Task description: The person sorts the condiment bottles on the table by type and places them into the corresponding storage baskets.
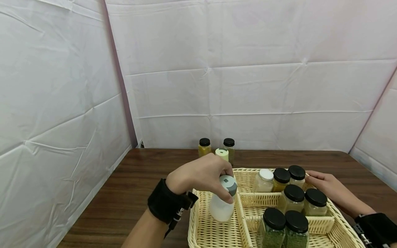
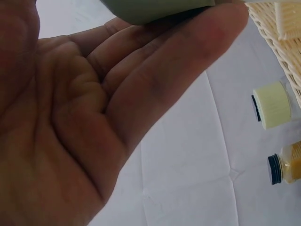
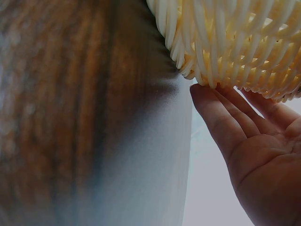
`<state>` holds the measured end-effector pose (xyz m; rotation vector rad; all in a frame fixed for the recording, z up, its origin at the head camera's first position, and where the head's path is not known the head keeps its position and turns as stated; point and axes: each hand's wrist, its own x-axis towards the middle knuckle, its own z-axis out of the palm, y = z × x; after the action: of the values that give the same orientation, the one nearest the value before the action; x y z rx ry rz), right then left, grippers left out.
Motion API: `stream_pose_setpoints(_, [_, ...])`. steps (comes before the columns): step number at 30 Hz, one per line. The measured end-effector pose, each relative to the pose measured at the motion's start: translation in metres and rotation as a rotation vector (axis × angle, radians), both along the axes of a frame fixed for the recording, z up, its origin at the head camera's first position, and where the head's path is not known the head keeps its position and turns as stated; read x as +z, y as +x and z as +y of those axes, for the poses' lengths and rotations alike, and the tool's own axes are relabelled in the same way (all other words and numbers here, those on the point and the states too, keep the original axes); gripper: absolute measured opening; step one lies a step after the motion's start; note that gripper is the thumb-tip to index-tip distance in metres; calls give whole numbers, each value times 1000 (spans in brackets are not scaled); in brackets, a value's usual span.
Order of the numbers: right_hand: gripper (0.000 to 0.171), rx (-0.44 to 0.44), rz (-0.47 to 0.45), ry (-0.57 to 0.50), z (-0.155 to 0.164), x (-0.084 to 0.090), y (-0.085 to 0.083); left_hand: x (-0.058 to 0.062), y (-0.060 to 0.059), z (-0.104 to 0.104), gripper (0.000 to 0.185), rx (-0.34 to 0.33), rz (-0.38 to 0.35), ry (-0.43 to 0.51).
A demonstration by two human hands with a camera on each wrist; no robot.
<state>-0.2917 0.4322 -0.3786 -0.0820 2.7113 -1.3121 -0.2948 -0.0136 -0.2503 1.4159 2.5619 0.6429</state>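
Observation:
My left hand [image 1: 203, 174] holds a whitish translucent bottle [image 1: 221, 208] by its grey-green cap [image 1: 228, 184], thumb on the near side. The bottle leans slightly in the left compartment of a cream woven basket [image 1: 245, 229]; I cannot tell whether its base touches the bottom. In the left wrist view, only part of the cap [image 2: 155, 12] shows at the fingers. At the basket's right side is my right hand [image 1: 330, 187]. Its fairly straight fingers [image 3: 214, 110] touch the outside of the woven wall [image 3: 235, 52] in the right wrist view.
Several spice jars stand in the basket's right compartments, including a white-lidded jar [image 1: 264, 181] and a black-lidded green jar [image 1: 273, 227]. Behind the basket are a yellow jar [image 1: 204, 148], another black-lidded jar [image 1: 229, 148] and a pale green-topped container [image 1: 222, 154]. White sheeting [image 1: 248, 89] surrounds the brown table [image 1: 124, 199].

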Motion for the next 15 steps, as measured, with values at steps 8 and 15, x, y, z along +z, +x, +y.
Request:
stream_pose_setpoints(8, [86,7,-2,-22,2,-1,2,1,6,7,32,-56,-12,-37])
stream_pose_setpoints(15, [88,4,3,-13,0,-2,2,1,13,11,34,-82,-2,-98])
